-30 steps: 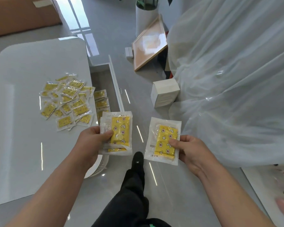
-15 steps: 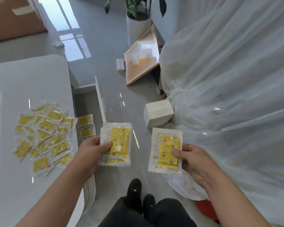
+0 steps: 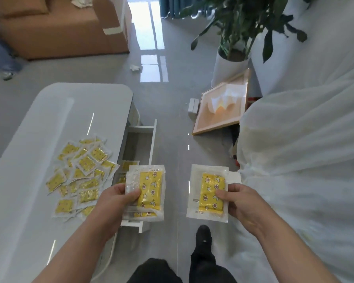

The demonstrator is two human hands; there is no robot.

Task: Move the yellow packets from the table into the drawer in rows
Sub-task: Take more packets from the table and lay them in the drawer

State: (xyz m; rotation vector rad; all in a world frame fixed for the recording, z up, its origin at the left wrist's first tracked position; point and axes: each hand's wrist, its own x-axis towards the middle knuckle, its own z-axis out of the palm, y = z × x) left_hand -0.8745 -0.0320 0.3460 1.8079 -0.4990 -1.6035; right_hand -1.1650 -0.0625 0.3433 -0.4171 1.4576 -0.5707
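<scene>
The thumb of my left hand (image 3: 112, 203) presses on a small stack of yellow packets (image 3: 149, 190), fingers curled round its edge. My right hand (image 3: 241, 203) pinches one packet (image 3: 212, 193) the same way. The stack hangs over the near end of the open drawer (image 3: 151, 139). I think I am carrying them over. Next I must lower them and line them up in a row. A big pile (image 3: 80, 174) waits on the table (image 3: 39, 119). My stack hides most of the drawer, so I cannot count what is inside.
</scene>
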